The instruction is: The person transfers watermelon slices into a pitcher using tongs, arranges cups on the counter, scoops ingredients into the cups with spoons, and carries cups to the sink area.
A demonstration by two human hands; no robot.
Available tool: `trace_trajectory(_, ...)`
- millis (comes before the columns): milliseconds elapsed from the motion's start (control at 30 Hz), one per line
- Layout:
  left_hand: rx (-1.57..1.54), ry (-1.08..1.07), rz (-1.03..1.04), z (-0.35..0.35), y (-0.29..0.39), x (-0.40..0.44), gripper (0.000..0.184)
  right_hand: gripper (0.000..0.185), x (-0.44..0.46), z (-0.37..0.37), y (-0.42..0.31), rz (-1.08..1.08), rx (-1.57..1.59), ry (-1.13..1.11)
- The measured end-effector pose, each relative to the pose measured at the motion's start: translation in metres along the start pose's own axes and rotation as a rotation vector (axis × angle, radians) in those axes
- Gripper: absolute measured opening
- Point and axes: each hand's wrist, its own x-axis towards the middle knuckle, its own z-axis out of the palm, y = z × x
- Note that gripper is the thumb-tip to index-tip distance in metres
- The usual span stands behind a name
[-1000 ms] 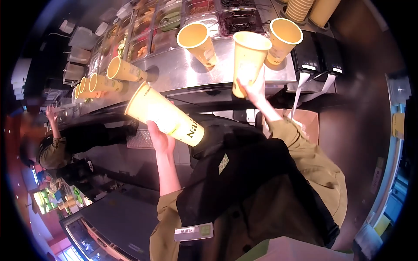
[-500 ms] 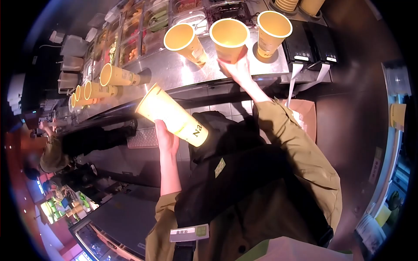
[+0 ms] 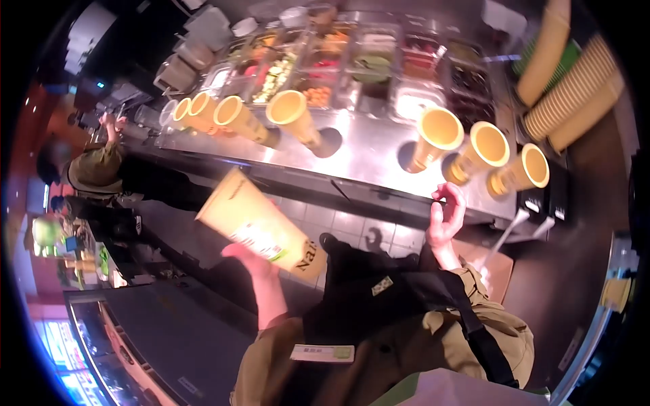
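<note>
My left hand (image 3: pixel 256 262) is wrapped round the lower part of a large yellow paper cup (image 3: pixel 261 230), which is tilted with its rim to the upper left. My right hand (image 3: pixel 447 215) is empty, fingers curled but apart, just in front of the counter edge. Beyond it three cups stand on the metal counter: a left one (image 3: pixel 437 135), a middle one (image 3: pixel 482 152) and a right one (image 3: pixel 520 170). Further left on the counter, a separate cup (image 3: pixel 296 122) stands beside another cup (image 3: pixel 244 120), with more cups behind them.
Food containers (image 3: pixel 372 68) line the back of the metal counter (image 3: pixel 369 152). Stacked cups (image 3: pixel 572 88) lean at the upper right. Black devices (image 3: pixel 542 193) with white strips are at the right end. Another person (image 3: pixel 95 169) works at the far left. An open box (image 3: pixel 494 271) sits below.
The right hand has let go of the middle cup on the counter and drawn back. The view has shifted, so the counter shows lower and further right. The left hand still holds its cup.
</note>
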Motion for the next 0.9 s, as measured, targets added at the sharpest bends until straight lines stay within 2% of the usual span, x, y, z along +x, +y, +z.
trace_trajectory(67,-0.081,-0.141,0.184,-0.018,0.041,0.038,0.088,0.036,0.031,0.061,-0.018,0.014,0.073,-0.022)
trace_trajectory(100,-0.035,0.014,0.213,-0.033,0.059,0.056,0.079,0.034,0.050,0.100,-0.031,0.046,0.110,0.044)
trace_trajectory(133,0.014,0.170,0.241,-0.052,0.076,0.075,0.070,0.033,0.069,0.130,-0.030,0.035,0.235,-0.031)
trace_trajectory(167,0.075,0.242,0.311,-0.073,0.092,0.105,0.055,0.032,0.096,0.169,-0.039,-0.086,0.220,-0.051)
trace_trajectory(200,0.054,0.342,0.289,-0.087,0.109,0.137,0.049,0.029,0.121,0.206,-0.045,-0.159,0.149,-0.048)
trace_trajectory(267,0.021,0.271,0.210,-0.114,0.147,0.186,0.040,0.028,0.170,0.287,-0.054,-0.181,0.245,-0.149)
trace_trajectory(367,0.022,0.254,0.207,-0.171,0.173,0.252,0.042,0.026,0.237,0.392,-0.053,-0.337,-0.012,-0.453)
trace_trajectory(400,0.012,0.176,0.134,-0.182,0.183,0.265,0.053,0.025,0.254,0.422,-0.043,-0.394,-0.138,-0.556)
trace_trajectory(467,0.098,0.088,0.087,-0.198,0.196,0.290,0.067,0.025,0.281,0.471,-0.006,-0.484,-0.440,-0.748)
trace_trajectory(567,0.111,0.074,-0.003,-0.233,0.198,0.333,0.075,0.028,0.300,0.514,0.081,-0.551,-0.957,-1.010)
trace_trajectory(600,0.220,0.110,0.031,-0.242,0.198,0.348,0.078,0.029,0.306,0.533,0.092,-0.442,-1.181,-1.188)
trace_trajectory(667,0.280,0.061,0.083,-0.263,0.198,0.386,0.074,0.029,0.315,0.555,0.167,-0.481,-1.186,-1.205)
trace_trajectory(700,0.357,0.073,0.150,-0.271,0.198,0.409,0.071,0.030,0.314,0.572,0.170,-0.287,-1.268,-1.229)
trace_trajectory(733,0.429,0.081,0.222,-0.275,0.197,0.436,0.067,0.029,0.317,0.580,0.233,-0.428,-1.227,-1.183)
trace_trajectory(767,0.447,0.060,0.237,-0.273,0.200,0.463,0.064,0.029,0.313,0.584,0.232,-0.421,-1.131,-1.182)
trace_trajectory(867,0.588,0.029,0.305,-0.262,0.205,0.535,0.058,0.035,0.308,0.626,0.353,-0.316,-1.205,-1.028)
trace_trajectory(900,0.625,-0.003,0.311,-0.263,0.199,0.560,0.057,0.035,0.301,0.636,0.375,-0.221,-1.168,-1.006)
